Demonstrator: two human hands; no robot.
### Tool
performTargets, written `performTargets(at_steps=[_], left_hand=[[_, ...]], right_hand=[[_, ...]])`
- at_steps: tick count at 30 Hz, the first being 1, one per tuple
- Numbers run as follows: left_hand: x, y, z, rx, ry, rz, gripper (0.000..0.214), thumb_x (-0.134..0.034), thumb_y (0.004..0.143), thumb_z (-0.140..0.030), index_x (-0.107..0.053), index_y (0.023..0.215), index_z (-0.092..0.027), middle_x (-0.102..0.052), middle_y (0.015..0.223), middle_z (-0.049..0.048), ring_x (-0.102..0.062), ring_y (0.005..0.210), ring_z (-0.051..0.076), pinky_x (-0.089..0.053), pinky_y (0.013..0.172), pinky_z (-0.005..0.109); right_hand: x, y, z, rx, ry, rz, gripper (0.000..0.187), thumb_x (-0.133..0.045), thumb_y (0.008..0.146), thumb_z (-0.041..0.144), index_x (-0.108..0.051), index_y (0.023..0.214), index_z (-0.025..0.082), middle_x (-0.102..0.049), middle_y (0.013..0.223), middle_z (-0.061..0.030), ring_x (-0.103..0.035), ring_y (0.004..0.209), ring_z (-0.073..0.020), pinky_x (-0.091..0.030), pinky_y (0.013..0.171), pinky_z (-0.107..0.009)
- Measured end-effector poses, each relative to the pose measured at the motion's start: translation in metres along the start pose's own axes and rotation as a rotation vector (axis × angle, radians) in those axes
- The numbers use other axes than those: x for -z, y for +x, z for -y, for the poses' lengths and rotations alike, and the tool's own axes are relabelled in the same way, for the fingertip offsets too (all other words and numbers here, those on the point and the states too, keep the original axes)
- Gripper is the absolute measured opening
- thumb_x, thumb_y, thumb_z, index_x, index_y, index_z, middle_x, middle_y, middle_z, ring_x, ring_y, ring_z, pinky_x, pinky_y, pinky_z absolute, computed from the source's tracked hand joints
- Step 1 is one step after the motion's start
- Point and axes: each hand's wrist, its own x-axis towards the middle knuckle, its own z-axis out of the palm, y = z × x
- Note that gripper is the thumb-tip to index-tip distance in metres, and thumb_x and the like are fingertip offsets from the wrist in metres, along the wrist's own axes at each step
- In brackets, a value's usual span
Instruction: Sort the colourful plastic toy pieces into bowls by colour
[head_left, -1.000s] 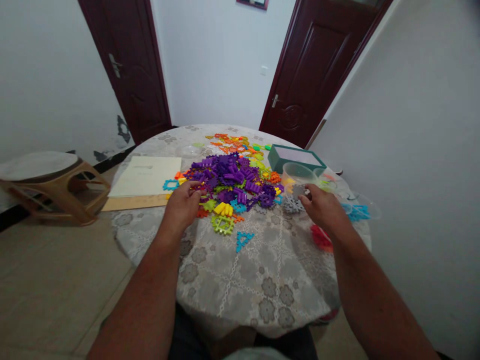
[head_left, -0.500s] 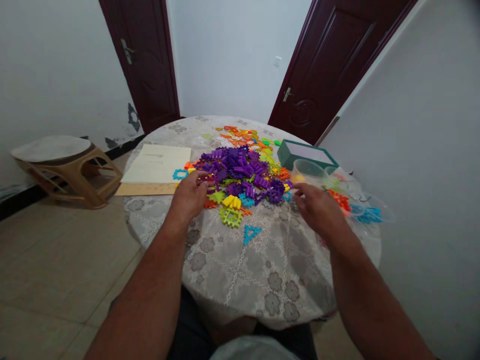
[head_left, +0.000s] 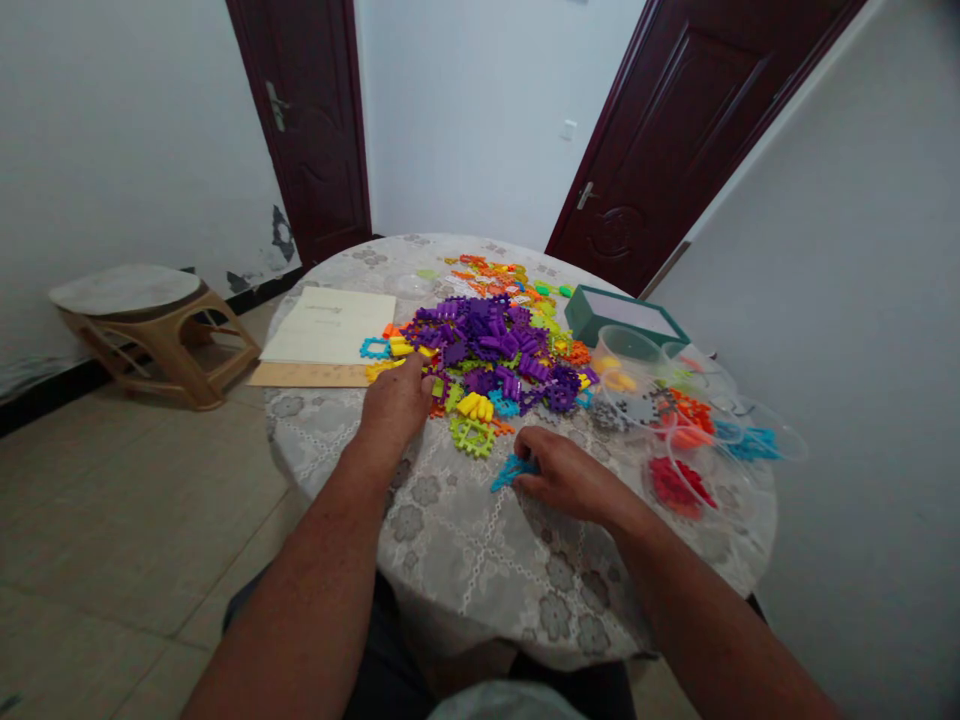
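My right hand (head_left: pixel 561 472) pinches a blue triangular building piece (head_left: pixel 511 472) with toothed edges, low over the tablecloth in front of the pile. My left hand (head_left: pixel 396 395) is at the left edge of a mixed heap of purple building pieces (head_left: pixel 487 330), its fingers curled; what they hold, if anything, is hidden. Close to the hands lie a yellow ridged piece (head_left: pixel 475 406) and a lime green toothed piece (head_left: pixel 471 437), both at the front of the heap.
On the right stand clear plastic tubs with sorted pieces, among them a tub of red pieces (head_left: pixel 679 485) and blue pieces (head_left: pixel 750 440). A green box (head_left: pixel 626 315) sits behind them. Paper (head_left: pixel 330 330) and a wooden ruler (head_left: pixel 307 375) lie left; a stool (head_left: pixel 157 330) stands beside the table.
My right hand has come from the heap's right side toward the front middle and taken hold of the blue triangle. My left hand stays by the left edge, fingers more curled.
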Motion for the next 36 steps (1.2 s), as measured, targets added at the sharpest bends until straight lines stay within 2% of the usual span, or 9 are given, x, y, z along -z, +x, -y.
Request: performTargets(at_steps=[3, 8, 11, 14, 18, 22, 27, 31, 36], left_hand=[[0.0, -0.002, -0.003, -0.01, 0.08, -0.021, 0.03, -0.055, 0.099, -0.032, -0.066, 0.125, -0.023, -0.076, 0.116, 0.0118, -0.071, 0.114, 0.03, -0.053, 0.096, 0.038], [0.006, -0.007, -0.003, -0.068, 0.075, -0.059, 0.027, -0.056, 0.099, -0.032, -0.068, 0.12, -0.023, -0.068, 0.126, 0.0118, -0.066, 0.12, 0.028, -0.052, 0.1, 0.037], [0.013, -0.015, -0.002, -0.253, -0.016, 0.092, 0.025, -0.059, 0.096, -0.03, -0.07, 0.118, -0.023, -0.069, 0.122, 0.0097, -0.065, 0.119, 0.027, -0.05, 0.106, 0.037], [0.018, -0.025, -0.002, -0.443, -0.066, 0.298, 0.036, -0.068, 0.089, -0.027, -0.069, 0.125, -0.026, -0.066, 0.129, 0.0086, -0.063, 0.123, 0.027, -0.048, 0.11, 0.038], [0.015, -0.034, -0.008, -0.447, 0.024, 0.458, 0.05, -0.077, 0.083, -0.026, -0.067, 0.132, -0.028, -0.062, 0.133, 0.01, -0.063, 0.123, 0.029, -0.05, 0.106, 0.039], [0.008, -0.035, -0.012, -0.451, 0.067, 0.492, 0.046, -0.074, 0.083, -0.023, -0.067, 0.129, -0.028, -0.064, 0.124, 0.0085, -0.064, 0.116, 0.027, -0.051, 0.099, 0.036], [0.008, -0.037, -0.012, -0.487, 0.057, 0.506, 0.038, -0.072, 0.084, -0.022, -0.069, 0.121, -0.026, -0.065, 0.121, 0.008, -0.063, 0.114, 0.027, -0.05, 0.097, 0.036], [0.015, -0.04, -0.012, -0.506, -0.001, 0.537, 0.035, -0.073, 0.082, -0.022, -0.069, 0.116, -0.026, -0.065, 0.122, 0.0073, -0.062, 0.116, 0.026, -0.049, 0.098, 0.036], [0.02, -0.041, -0.008, -0.542, -0.045, 0.545, 0.026, -0.066, 0.084, -0.022, -0.067, 0.111, -0.024, -0.065, 0.122, 0.0079, -0.06, 0.117, 0.026, -0.047, 0.103, 0.037]], right_hand=[[0.005, 0.008, -0.005, -0.007, 0.073, -0.053, 0.012, -0.064, 0.087, 0.016, -0.061, 0.098, 0.022, -0.062, 0.082, 0.002, -0.056, 0.074, -0.0162, -0.035, 0.067, -0.026], [0.008, 0.037, -0.015, -0.011, 0.061, -0.248, 0.031, -0.063, 0.092, 0.02, -0.066, 0.124, 0.02, -0.072, 0.098, -0.0039, -0.063, 0.084, -0.0191, -0.044, 0.078, -0.029], [-0.001, 0.053, -0.021, 0.033, -0.009, -0.274, 0.032, -0.064, 0.091, 0.019, -0.068, 0.124, 0.018, -0.073, 0.112, -0.0103, -0.066, 0.1, -0.0234, -0.046, 0.091, -0.033], [-0.015, 0.061, -0.027, 0.042, -0.037, -0.265, 0.027, -0.064, 0.094, 0.023, -0.069, 0.12, 0.017, -0.073, 0.112, -0.0112, -0.065, 0.104, -0.0244, -0.046, 0.093, -0.033], [-0.029, 0.066, -0.033, 0.008, -0.065, -0.345, 0.015, -0.06, 0.097, 0.027, -0.071, 0.1, 0.017, -0.068, 0.096, -0.0085, -0.061, 0.094, -0.0232, -0.044, 0.086, -0.032], [-0.031, 0.066, -0.036, 0.038, -0.057, -0.397, 0.009, -0.061, 0.094, 0.025, -0.066, 0.088, 0.02, -0.062, 0.091, -0.0062, -0.058, 0.091, -0.0228, -0.044, 0.084, -0.033], [-0.026, 0.054, -0.037, 0.072, -0.02, -0.361, 0.008, -0.061, 0.09, 0.024, -0.06, 0.082, 0.021, -0.057, 0.09, -0.005, -0.057, 0.09, -0.0229, -0.045, 0.083, -0.034], [-0.018, 0.041, -0.039, 0.132, 0.048, -0.269, 0.003, -0.064, 0.086, 0.019, -0.062, 0.087, 0.021, -0.059, 0.106, -0.0068, -0.058, 0.098, -0.0218, -0.047, 0.088, -0.033], [-0.011, 0.036, -0.04, 0.142, 0.038, -0.18, 0.011, -0.066, 0.085, 0.017, -0.062, 0.095, 0.021, -0.06, 0.117, -0.0087, -0.059, 0.105, -0.0221, -0.047, 0.096, -0.035]])
